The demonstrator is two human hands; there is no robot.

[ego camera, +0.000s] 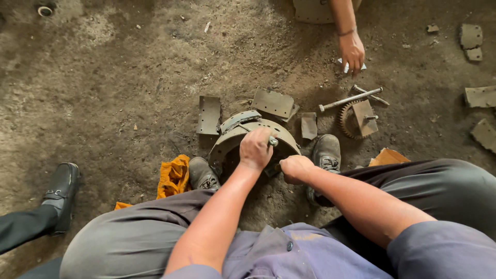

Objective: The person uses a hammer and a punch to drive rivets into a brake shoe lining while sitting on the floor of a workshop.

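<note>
Hidden: The right hand is curled into a fist down low beside the curved metal part. What it grips is dark and mostly covered, so I cannot tell what it is. The lower half of the curved part is lost behind both hands and in shadow.
Cut off: Another person's arm comes in from the top edge, and that other hand touches a small white scrap on the floor. A round flat thing behind that arm is cut by the top edge. A black shoe and dark trouser leg poke in at the left edge – the rest of that person is out of view.
Left hand: The left hand is closed on top of the curved part, wrapped around a small shiny metal tool.
Where it sits: The curved part stands on the dirt floor between the person's two worn grey shoes.
Open room: The floor to the left is mostly bare. Behind and to the right it is crowded.
Shapes and stuff: Flat rusty plates lie just behind the curved part. A toothed gear and a long metal rod lie to the right. An orange cloth – soft and crumpled – lies by the left shoe.
</note>
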